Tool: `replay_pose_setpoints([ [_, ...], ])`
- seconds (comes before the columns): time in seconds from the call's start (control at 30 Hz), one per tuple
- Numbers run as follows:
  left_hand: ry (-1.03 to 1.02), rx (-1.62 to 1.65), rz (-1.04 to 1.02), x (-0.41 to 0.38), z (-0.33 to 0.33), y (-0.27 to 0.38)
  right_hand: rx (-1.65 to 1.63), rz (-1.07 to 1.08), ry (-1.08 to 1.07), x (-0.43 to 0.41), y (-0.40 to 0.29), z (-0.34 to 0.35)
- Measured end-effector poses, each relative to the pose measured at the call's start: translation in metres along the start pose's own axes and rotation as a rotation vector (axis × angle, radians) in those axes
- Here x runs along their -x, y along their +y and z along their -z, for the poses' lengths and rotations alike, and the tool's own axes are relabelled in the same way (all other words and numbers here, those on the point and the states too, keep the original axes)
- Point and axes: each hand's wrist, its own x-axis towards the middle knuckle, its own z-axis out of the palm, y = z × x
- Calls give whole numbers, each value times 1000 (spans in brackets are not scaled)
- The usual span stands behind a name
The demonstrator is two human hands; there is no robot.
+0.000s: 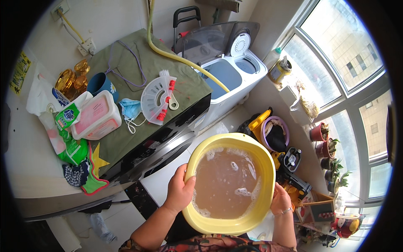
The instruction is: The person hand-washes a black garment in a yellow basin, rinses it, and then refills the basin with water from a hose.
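Note:
Between my hands is a yellow plastic basin, held in front of my body. Murky brownish water with patches of foam fills much of it. My left hand grips the basin's left rim, thumb over the edge. On the opposite side, my right hand grasps the outer wall near the rim; its fingertips are partly hidden. Beyond the basin stands a white twin-tub washing machine with both lids raised. A yellow hose runs down into its larger tub.
Left stands a cloth-covered appliance bearing a pink-and-white tub, a blue mask and a clear plastic fan-shaped piece. On the right, a purple-rimmed bucket with dark cloth and yellow toy vehicles stand below potted plants.

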Motion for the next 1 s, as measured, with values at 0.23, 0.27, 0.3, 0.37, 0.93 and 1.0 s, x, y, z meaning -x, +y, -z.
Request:
replay_pose_setpoints([
  [0.23, 143, 45, 106, -8, -4, -14, 39, -55, -1, -61, 7, -11],
  [0.27, 154, 31, 115, -10, -5, -13, 37, -58, -18, -68, 3, -14],
  [0.3, 142, 55, 102, -16, -10, -12, 42, -58, -23, -70, -3, -14],
  [0.37, 117, 100, 79, -32, -20, -9, 47, -35, -18, -73, -21, -16],
  [0.93, -15, 124, 44, -178, -114, 82, 110, 394, -269, -65, -233, -69],
  [1.0, -33, 143, 23, -200, -120, 86, 111, 432, -267, -76, -247, -74],
])
